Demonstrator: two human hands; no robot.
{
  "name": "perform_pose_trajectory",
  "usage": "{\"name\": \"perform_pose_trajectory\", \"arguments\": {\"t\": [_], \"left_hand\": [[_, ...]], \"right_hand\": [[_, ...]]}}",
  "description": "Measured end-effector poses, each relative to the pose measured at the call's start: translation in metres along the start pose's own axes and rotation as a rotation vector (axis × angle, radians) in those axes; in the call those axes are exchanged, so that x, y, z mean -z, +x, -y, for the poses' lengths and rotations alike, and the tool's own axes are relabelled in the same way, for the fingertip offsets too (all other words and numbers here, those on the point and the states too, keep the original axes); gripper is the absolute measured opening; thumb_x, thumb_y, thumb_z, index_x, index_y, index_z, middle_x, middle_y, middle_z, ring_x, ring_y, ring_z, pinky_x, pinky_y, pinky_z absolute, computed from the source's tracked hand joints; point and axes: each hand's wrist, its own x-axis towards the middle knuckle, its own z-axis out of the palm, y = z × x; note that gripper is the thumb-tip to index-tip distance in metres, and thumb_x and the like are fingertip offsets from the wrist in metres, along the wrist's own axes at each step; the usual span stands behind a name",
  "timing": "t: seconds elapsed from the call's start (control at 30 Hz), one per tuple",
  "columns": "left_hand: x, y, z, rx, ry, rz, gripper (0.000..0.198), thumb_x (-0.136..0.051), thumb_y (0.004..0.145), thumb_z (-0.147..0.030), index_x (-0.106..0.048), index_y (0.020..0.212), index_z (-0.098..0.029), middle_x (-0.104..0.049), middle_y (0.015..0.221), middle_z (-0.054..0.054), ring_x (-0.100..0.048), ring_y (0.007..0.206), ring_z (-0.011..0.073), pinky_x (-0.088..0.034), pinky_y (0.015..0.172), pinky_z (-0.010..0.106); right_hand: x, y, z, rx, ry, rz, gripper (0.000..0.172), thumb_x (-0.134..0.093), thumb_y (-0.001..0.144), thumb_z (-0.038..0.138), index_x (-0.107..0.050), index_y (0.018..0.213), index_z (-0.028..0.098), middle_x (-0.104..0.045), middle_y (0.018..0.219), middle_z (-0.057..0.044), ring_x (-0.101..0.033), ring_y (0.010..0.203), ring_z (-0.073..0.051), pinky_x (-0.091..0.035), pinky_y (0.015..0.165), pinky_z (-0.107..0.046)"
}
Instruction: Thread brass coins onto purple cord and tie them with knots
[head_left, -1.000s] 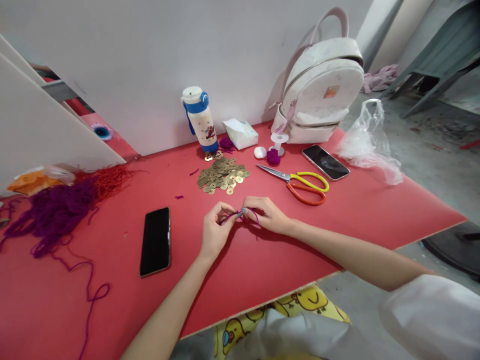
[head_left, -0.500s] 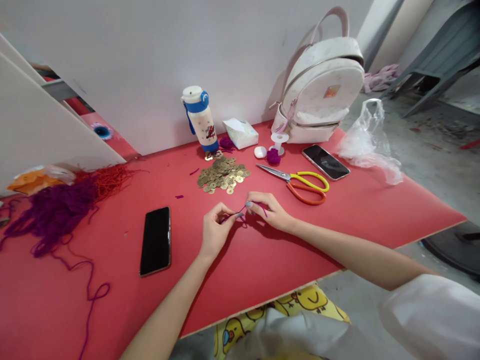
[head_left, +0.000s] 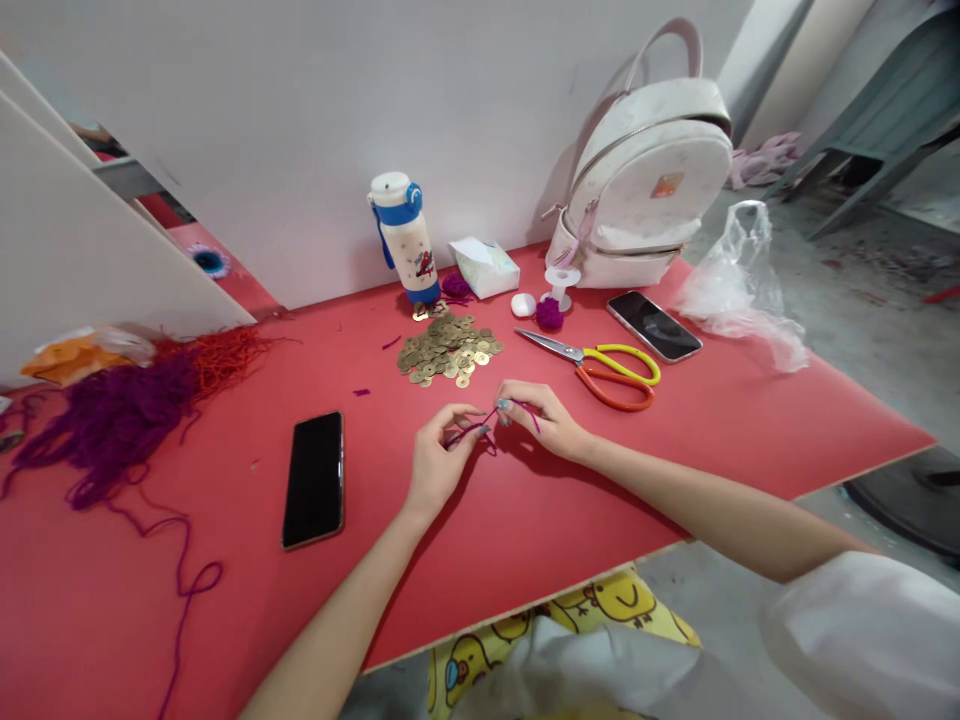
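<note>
A short length of purple yarn (head_left: 489,414) runs between my two hands above the red table (head_left: 540,540). My left hand (head_left: 444,452) pinches it between thumb and finger, and a small loop of yarn hangs below the fingertips. My right hand (head_left: 541,418) also pinches the yarn, with a loose end lying across its fingers. Just beyond the hands lies a pile of brass-coloured coins (head_left: 444,348), flat discs with holes in the middle. Scissors (head_left: 592,362) with one yellow and one orange handle rest partly open to the right of the pile.
A black phone (head_left: 315,480) lies left of my hands, a second phone (head_left: 654,325) at right. Purple yarn (head_left: 124,420) is heaped far left. Behind the coins are a bottle (head_left: 405,240), a tissue pack (head_left: 486,268), a purple pompom (head_left: 549,314), a spool (head_left: 561,285) and a backpack (head_left: 637,185).
My left fingers have loosened and lifted slightly, while the thumb stays on the yarn. The right hand has barely moved. The whole view has shifted a little.
</note>
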Motion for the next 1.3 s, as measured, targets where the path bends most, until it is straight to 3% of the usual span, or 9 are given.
{"name": "perform_pose_trajectory", "arguments": {"t": [0.3,0.4,0.53,0.63,0.77,0.87,0.97,1.13,1.3], "left_hand": [[0.000,-0.001,0.001,0.023,-0.011,0.006,0.008,-0.071,0.075,-0.025,-0.070,0.076,-0.017,-0.073,0.067,0.002,-0.071,0.063,0.0185,-0.056,0.062,0.026],[0.000,0.000,0.001,0.022,0.030,-0.007,0.008,-0.071,0.074,-0.024,-0.070,0.070,-0.017,-0.073,0.065,0.003,-0.070,0.062,0.0177,-0.055,0.061,0.025],[0.000,0.000,-0.002,0.049,0.014,0.016,0.010,-0.070,0.075,-0.024,-0.070,0.069,-0.016,-0.074,0.066,0.004,-0.071,0.064,0.0190,-0.057,0.065,0.027],[0.000,-0.001,-0.001,0.063,-0.004,0.007,0.012,-0.070,0.076,-0.026,-0.070,0.071,-0.016,-0.074,0.068,0.004,-0.072,0.066,0.0192,-0.057,0.067,0.028],[0.002,0.001,0.004,0.022,0.001,-0.069,0.011,-0.071,0.076,-0.027,-0.068,0.072,-0.017,-0.071,0.067,0.001,-0.068,0.064,0.0160,-0.053,0.063,0.024],[0.004,0.003,0.007,-0.024,0.031,-0.111,0.011,-0.069,0.078,-0.027,-0.066,0.072,-0.018,-0.068,0.068,0.000,-0.066,0.063,0.0144,-0.051,0.061,0.023],[0.006,0.003,0.009,-0.056,0.124,-0.127,0.012,-0.067,0.080,-0.026,-0.065,0.071,-0.019,-0.065,0.068,0.000,-0.065,0.064,0.0148,-0.051,0.062,0.023],[0.012,0.001,0.009,-0.248,0.462,-0.012,0.012,-0.066,0.085,-0.024,-0.066,0.074,-0.020,-0.065,0.075,0.001,-0.062,0.070,0.0149,-0.047,0.067,0.025],[0.014,-0.002,0.006,-0.467,0.410,0.105,0.011,-0.063,0.089,-0.025,-0.068,0.079,-0.021,-0.068,0.078,0.002,-0.063,0.070,0.0137,-0.046,0.064,0.023]], "right_hand": [[-0.002,0.001,-0.003,-0.052,-0.035,-0.013,0.042,-0.044,0.099,0.046,-0.053,0.069,0.017,-0.053,0.067,0.000,-0.050,0.064,-0.013,-0.040,0.065,-0.027],[-0.003,-0.001,-0.003,-0.125,0.068,0.016,0.042,-0.046,0.097,0.049,-0.054,0.070,0.017,-0.053,0.065,0.000,-0.049,0.059,-0.012,-0.040,0.062,-0.026],[-0.005,-0.001,-0.004,-0.281,0.290,0.030,0.043,-0.050,0.095,0.053,-0.055,0.072,0.017,-0.050,0.058,0.003,-0.038,0.045,-0.009,-0.032,0.046,-0.023],[-0.007,0.000,-0.006,-0.313,0.318,0.020,0.042,-0.047,0.096,0.052,-0.059,0.078,0.016,-0.056,0.064,0.000,-0.045,0.049,-0.010,-0.034,0.046,-0.023],[-0.009,0.001,-0.009,-0.233,0.094,0.081,0.030,-0.056,0.093,0.046,-0.064,0.094,0.017,-0.064,0.081,-0.003,-0.059,0.070,-0.014,-0.046,0.064,-0.026],[-0.010,-0.001,-0.009,-0.090,-0.172,0.155,0.019,-0.061,0.092,0.036,-0.067,0.090,0.019,-0.065,0.087,-0.005,-0.061,0.081,-0.016,-0.047,0.074,-0.028],[-0.009,-0.003,-0.006,0.015,-0.312,0.170,0.020,-0.054,0.096,0.031,-0.068,0.087,0.020,-0.064,0.089,-0.006,-0.059,0.085,-0.018,-0.047,0.076,-0.029],[-0.006,-0.003,-0.003,0.108,-0.356,0.127,0.017,-0.049,0.098,0.026,-0.064,0.092,0.020,-0.062,0.093,-0.007,-0.055,0.090,-0.020,-0.047,0.081,-0.034],[-0.007,-0.002,-0.005,0.089,-0.248,0.051,0.018,-0.050,0.097,0.024,-0.061,0.085,0.019,-0.059,0.086,-0.005,-0.053,0.084,-0.018,-0.045,0.079,-0.032]]}}
